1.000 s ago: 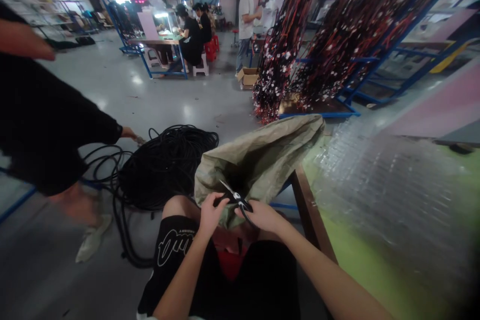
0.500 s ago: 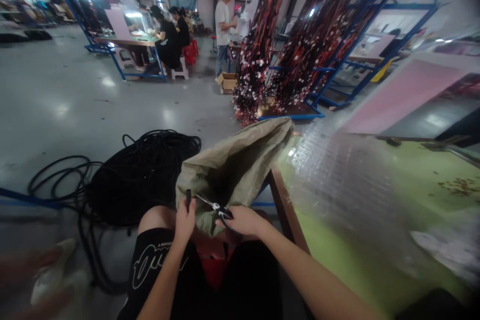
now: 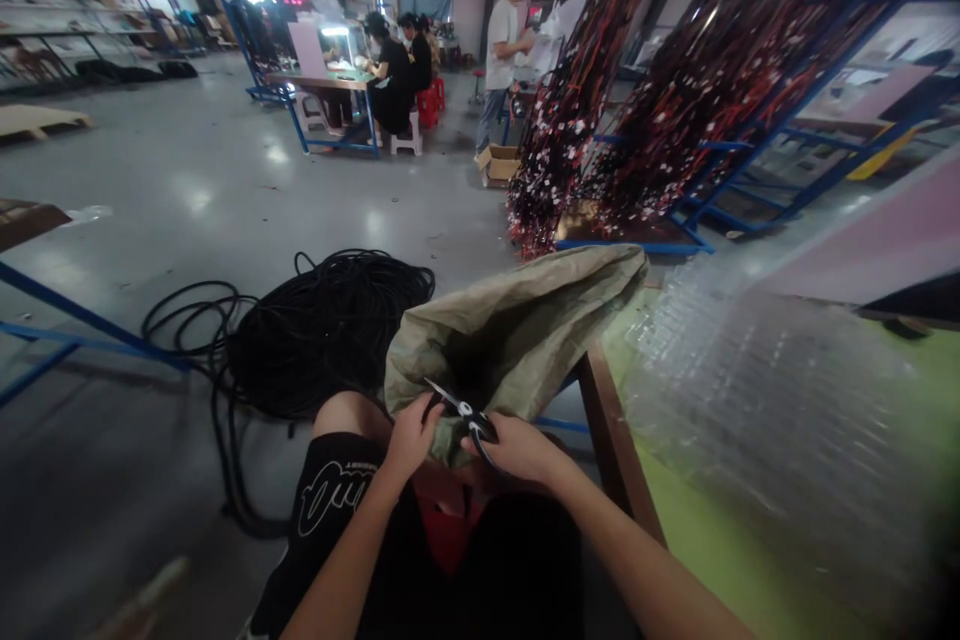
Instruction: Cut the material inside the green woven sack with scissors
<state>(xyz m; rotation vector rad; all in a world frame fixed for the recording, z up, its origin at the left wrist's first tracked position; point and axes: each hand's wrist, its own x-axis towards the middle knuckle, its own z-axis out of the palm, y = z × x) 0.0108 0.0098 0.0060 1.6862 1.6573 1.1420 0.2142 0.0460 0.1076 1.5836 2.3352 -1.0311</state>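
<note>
My right hand (image 3: pixel 517 445) is closed around the black handles of a pair of scissors (image 3: pixel 466 409). Their metal blades point up and to the left, over the mouth of a large olive-green sack (image 3: pixel 427 345). Beside the blades, my left hand (image 3: pixel 412 438) pinches a short black cable piece (image 3: pixel 433 406), mostly covered by the fingers. Whether the blades touch it I cannot tell. The sack gapes between my knees and the table edge, its inside dark.
A heap of black cable (image 3: pixel 322 330) lies on the floor at left. On the yellow-green table (image 3: pixel 697 520) at right rests clear plastic packaging (image 3: pixel 757 400). Racks hung with dark and red wires (image 3: pixel 577 100) stand ahead. Several people, one standing (image 3: pixel 506 45), are farther back.
My left hand has come closer to the scissors, and the black cable piece has tilted and shows less. The whole view has swung left, so the surroundings appear farther right.
</note>
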